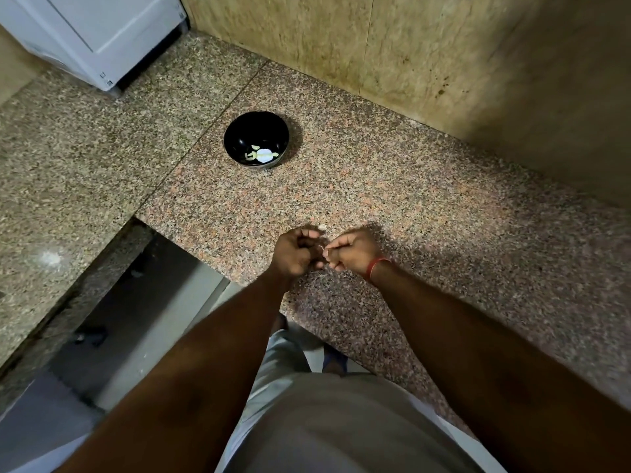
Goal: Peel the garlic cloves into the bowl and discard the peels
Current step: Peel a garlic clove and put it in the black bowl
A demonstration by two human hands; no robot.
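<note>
Between left hand [296, 253] and right hand [351, 252], pinched garlic clove [324, 251]; orientation unreadable.

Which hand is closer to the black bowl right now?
Left, by a little. The left hand sits almost straight below the bowl in the view; the right hand is below it and further off to the right side.

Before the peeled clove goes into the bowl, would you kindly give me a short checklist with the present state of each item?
1. Black bowl upright on the granite counter: ok.
2. Pale garlic pieces already lying in the bowl: ok.
3. Path from hands to bowl free of objects: ok.
4. Left hand and right hand close together, fingers curled: ok.
5. Clove held and fully peeled: cannot tell, too small.
6. Pale scrap on counter beyond the hands, not discarded: not ok.
</note>
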